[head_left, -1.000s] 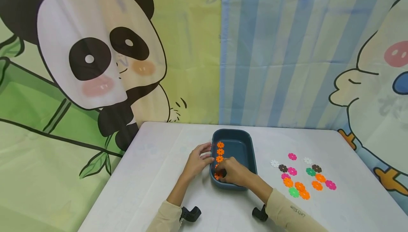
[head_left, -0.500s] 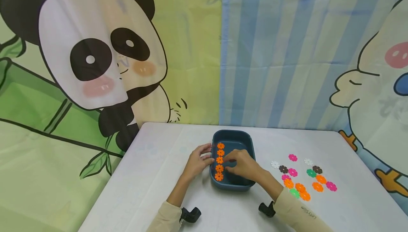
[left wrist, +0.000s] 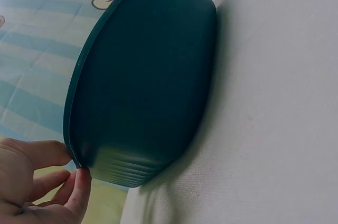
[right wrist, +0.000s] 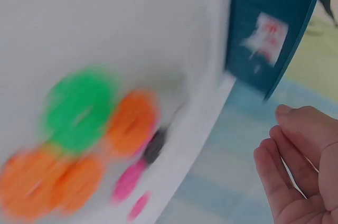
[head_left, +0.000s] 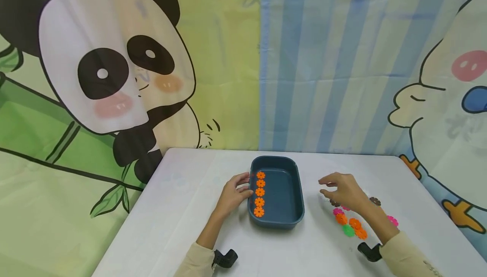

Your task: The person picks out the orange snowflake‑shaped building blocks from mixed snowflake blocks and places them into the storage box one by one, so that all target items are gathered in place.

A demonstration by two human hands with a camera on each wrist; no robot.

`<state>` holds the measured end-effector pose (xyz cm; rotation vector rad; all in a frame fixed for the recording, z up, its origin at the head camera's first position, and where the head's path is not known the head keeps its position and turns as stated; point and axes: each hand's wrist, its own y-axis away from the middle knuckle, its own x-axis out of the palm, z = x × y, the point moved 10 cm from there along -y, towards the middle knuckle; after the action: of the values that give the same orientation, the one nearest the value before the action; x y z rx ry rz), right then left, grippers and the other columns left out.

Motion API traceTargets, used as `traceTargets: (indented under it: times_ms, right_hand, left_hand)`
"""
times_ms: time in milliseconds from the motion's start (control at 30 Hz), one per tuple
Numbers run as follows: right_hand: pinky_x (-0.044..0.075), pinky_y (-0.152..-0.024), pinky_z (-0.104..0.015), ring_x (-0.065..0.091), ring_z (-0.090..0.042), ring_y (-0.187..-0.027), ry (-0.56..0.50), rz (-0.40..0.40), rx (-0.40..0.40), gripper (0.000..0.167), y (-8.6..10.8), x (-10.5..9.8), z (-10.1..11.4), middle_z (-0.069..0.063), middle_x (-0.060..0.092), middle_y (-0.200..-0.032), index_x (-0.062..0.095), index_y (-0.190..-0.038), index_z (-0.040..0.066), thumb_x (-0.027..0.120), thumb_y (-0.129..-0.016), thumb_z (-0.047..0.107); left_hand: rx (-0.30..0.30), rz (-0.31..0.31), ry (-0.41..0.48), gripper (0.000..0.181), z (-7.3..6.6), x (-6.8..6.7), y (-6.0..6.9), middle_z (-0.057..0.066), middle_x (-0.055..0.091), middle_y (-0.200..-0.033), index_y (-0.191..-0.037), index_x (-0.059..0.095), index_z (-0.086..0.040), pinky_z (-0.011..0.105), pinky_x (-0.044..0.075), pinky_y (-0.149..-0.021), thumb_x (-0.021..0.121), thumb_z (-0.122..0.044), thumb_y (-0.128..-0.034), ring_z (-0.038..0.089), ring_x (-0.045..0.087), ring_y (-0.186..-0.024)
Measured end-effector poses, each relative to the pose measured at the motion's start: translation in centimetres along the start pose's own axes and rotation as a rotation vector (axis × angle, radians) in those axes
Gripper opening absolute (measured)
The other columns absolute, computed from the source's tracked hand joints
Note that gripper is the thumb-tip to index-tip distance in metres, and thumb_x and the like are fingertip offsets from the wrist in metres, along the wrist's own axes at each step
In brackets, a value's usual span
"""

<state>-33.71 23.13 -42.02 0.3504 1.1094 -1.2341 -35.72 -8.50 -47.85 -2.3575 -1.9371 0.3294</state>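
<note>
A dark blue plastic tray point(head_left: 283, 192) stands on the table. Along its inner left side lie several orange snowflake discs point(head_left: 260, 192) in a straight column. At the left rim of the tray is my left hand point(head_left: 231, 194); in the left wrist view its thumb and fingertips pinch the rim at a corner. My right hand point(head_left: 346, 192) hovers over the loose discs to the right of the tray, fingers loosely bent and holding nothing. Beneath and around it are orange discs point(head_left: 355, 223), a light green disc point(head_left: 348, 230), pink discs point(head_left: 392, 220) and a brown disc point(head_left: 375, 201), some partly hidden.
The white table point(head_left: 198, 184) reaches back to a printed curtain point(head_left: 228, 57) with a panda drawing. Each wrist carries a black mount, the left one point(head_left: 226, 259) and the right one point(head_left: 370, 252). A torn label point(right wrist: 269, 39) is on the tray's outer wall.
My right hand has left the column of discs, lifted out of the tray and moved right over the loose discs. The left hand has stayed at the tray's rim.
</note>
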Motion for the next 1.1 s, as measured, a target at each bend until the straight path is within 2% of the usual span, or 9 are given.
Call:
traceTargets:
  times_ms: [167, 300, 467, 667, 767, 900, 1000, 1100]
  right_hand:
    - [0.061, -0.073, -0.043, 0.069, -0.033, -0.089, 0.025, 0.006, 0.094, 0.027, 3.0, -2.0, -3.8, -0.011, 0.071, -0.102, 0.074, -0.104, 0.003, 0.081, -0.078, 0.005]
    - [0.062, -0.071, -0.038, 0.068, -0.036, -0.092, 0.041, 0.054, 0.190, 0.032, 5.1, -2.5, -6.8, -0.015, 0.070, -0.104, 0.073, -0.108, 0.002, 0.081, -0.078, 0.007]
    - [0.062, -0.068, -0.034, 0.068, -0.033, -0.090, 0.079, 0.087, 0.279, 0.031, 8.2, -3.0, -9.5, -0.014, 0.070, -0.103, 0.074, -0.105, 0.005, 0.083, -0.076, 0.012]
    - [0.061, -0.066, -0.030, 0.066, -0.027, -0.085, 0.097, 0.144, 0.320, 0.034, 11.4, -3.4, -10.9, -0.011, 0.070, -0.100, 0.076, -0.101, 0.008, 0.086, -0.071, 0.020]
    - [0.061, -0.066, -0.029, 0.065, -0.024, -0.085, 0.094, 0.173, 0.345, 0.036, 12.3, -3.4, -11.5, -0.006, 0.071, -0.098, 0.076, -0.101, 0.009, 0.088, -0.069, 0.021]
    - [0.061, -0.069, -0.030, 0.064, -0.023, -0.088, 0.093, 0.226, 0.407, 0.038, 13.0, -2.9, -12.6, -0.004, 0.071, -0.099, 0.076, -0.102, 0.011, 0.088, -0.068, 0.021]
    - [0.061, -0.071, -0.033, 0.063, -0.023, -0.089, 0.104, 0.247, 0.392, 0.036, 13.1, -2.7, -12.8, -0.006, 0.071, -0.101, 0.076, -0.103, 0.012, 0.087, -0.069, 0.019]
    - [0.061, -0.071, -0.033, 0.063, -0.022, -0.088, 0.127, 0.244, 0.342, 0.035, 12.9, -2.8, -12.5, -0.004, 0.071, -0.101, 0.077, -0.103, 0.014, 0.087, -0.070, 0.018]
  left_hand:
    - [-0.002, -0.002, -0.017, 0.062, 0.2, 0.0, 0.0, 0.022, 0.050, -0.138, -0.139, 0.049, 0.003, 0.035, 0.052, -0.097, 0.072, 0.007, -0.0818, 0.033, 0.053, -0.122]
    - [0.002, -0.004, 0.000, 0.062, 0.1, 0.0, 0.0, 0.025, 0.048, -0.138, -0.139, 0.048, 0.005, 0.038, 0.051, -0.099, 0.072, 0.008, -0.0817, 0.035, 0.052, -0.123]
    - [-0.002, 0.002, 0.020, 0.062, 0.1, 0.3, 0.2, 0.027, 0.047, -0.138, -0.139, 0.046, 0.007, 0.044, 0.050, -0.099, 0.071, 0.009, -0.0823, 0.041, 0.050, -0.123]
    - [-0.031, 0.001, 0.003, 0.062, 0.3, 0.6, 0.2, 0.024, 0.049, -0.139, -0.140, 0.047, 0.003, 0.035, 0.052, -0.097, 0.072, 0.007, -0.0825, 0.037, 0.052, -0.123]
    - [-0.036, -0.007, -0.024, 0.062, 0.3, 0.4, 0.2, 0.021, 0.051, -0.138, -0.140, 0.049, 0.001, 0.030, 0.053, -0.095, 0.072, 0.005, -0.0826, 0.033, 0.054, -0.121]
    - [-0.034, -0.013, -0.048, 0.061, 0.2, 0.2, 0.1, 0.016, 0.053, -0.137, -0.140, 0.049, 0.000, 0.029, 0.053, -0.095, 0.072, 0.004, -0.0829, 0.030, 0.056, -0.120]
    - [-0.031, -0.014, -0.053, 0.061, 0.1, 0.1, 0.1, 0.015, 0.053, -0.137, -0.140, 0.050, 0.000, 0.032, 0.052, -0.096, 0.072, 0.004, -0.0830, 0.030, 0.055, -0.120]
    - [-0.031, -0.016, -0.058, 0.061, 0.1, 0.0, 0.1, 0.015, 0.053, -0.137, -0.139, 0.050, -0.001, 0.034, 0.052, -0.097, 0.072, 0.004, -0.0832, 0.029, 0.055, -0.121]
